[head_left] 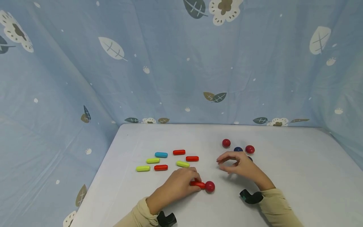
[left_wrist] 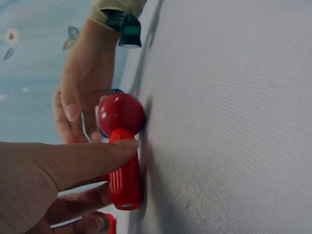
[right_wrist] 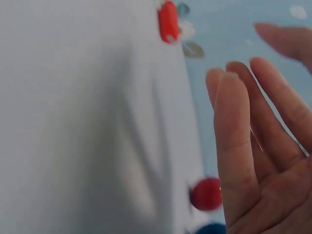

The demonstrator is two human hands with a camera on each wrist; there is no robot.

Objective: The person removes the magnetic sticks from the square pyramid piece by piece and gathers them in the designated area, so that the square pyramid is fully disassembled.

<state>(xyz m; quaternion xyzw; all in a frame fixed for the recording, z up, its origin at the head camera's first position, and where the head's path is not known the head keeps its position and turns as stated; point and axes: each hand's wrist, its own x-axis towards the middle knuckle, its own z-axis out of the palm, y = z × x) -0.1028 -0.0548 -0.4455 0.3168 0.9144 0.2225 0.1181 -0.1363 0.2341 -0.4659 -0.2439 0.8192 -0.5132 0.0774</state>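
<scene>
White table (head_left: 297, 164) inside blue patterned cloth walls (head_left: 170, 63). Left hand (head_left: 178, 183) grips a red stick (head_left: 197, 184) lying on the table near its front edge, a red ball (head_left: 210, 186) touching the stick's right end. Right hand (head_left: 241, 165) hovers just right of it, fingers loosely curled, holding nothing. Coloured sticks (head_left: 161, 154) lie left of centre; more balls (head_left: 226, 143) sit behind the right hand

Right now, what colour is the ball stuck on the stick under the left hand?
Red, like its stick; the ball shows best in the left wrist view.
</scene>
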